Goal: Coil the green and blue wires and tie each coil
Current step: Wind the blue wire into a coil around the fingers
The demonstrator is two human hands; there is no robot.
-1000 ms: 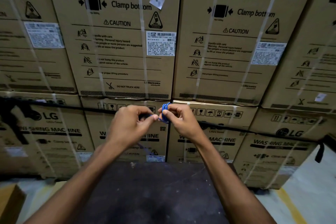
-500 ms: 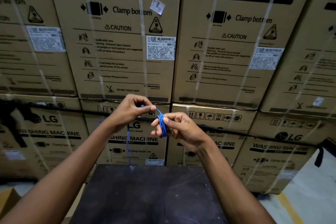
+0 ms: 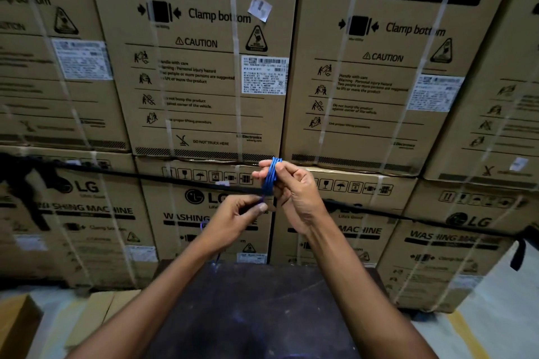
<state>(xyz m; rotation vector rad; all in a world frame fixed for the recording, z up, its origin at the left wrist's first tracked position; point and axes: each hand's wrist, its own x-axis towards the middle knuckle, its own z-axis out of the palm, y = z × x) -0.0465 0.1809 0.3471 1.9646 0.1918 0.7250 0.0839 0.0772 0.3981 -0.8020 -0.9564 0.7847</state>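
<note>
Stacked cartons [image 3: 204, 67] behind; right hand [image 3: 291, 192] grips one blue coil [image 3: 269, 176], left hand [image 3: 233, 220] pinches its tail.

left hand [image 3: 233, 220] dropped from above blue wire coil [image 3: 269, 176] to below it, pinching loose strand, right hand [image 3: 291, 195] raised coil slightly

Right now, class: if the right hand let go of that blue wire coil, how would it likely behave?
The blue wire coil probably springs looser: only the right hand pinches its loops together. It seems light, held by fingertips. The tail the left hand pinches droops, suggesting flexibility.
</note>
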